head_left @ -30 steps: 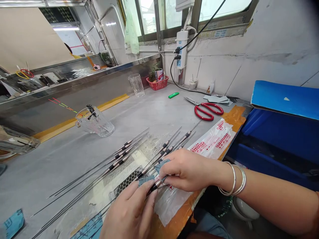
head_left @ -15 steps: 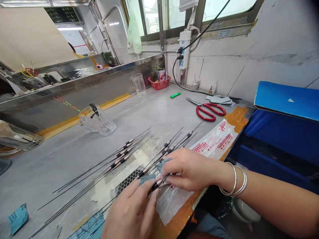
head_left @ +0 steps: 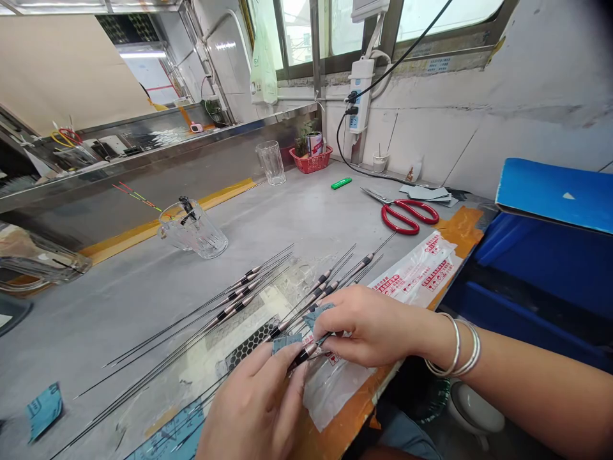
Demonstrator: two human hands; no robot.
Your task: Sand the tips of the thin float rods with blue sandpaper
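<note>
My left hand [head_left: 253, 409] and my right hand [head_left: 373, 332] meet low on the steel bench. A slim float with a black band [head_left: 302, 356] lies between them. My left fingers pinch a small blue-grey piece of sandpaper [head_left: 286, 343] against it, and my right fingers pinch a second piece [head_left: 316, 315] near its stem. Two groups of long thin floats with dark bands lie on the bench: one [head_left: 234, 301] to the left, and one [head_left: 330, 284] just beyond my right hand. Silver bangles [head_left: 454, 348] circle my right wrist.
A printed plastic bag [head_left: 421, 275] lies beyond my right hand. Red-handled scissors [head_left: 407, 214], a glass jug [head_left: 194, 231], a tumbler [head_left: 271, 163] and a red basket [head_left: 311, 161] stand farther back. A blue bin [head_left: 527, 275] sits beyond the bench's right edge.
The whole view drifts slightly, with the bench shifting right in the picture. Both hands stay on the float and sandpaper, with only small finger movement.
</note>
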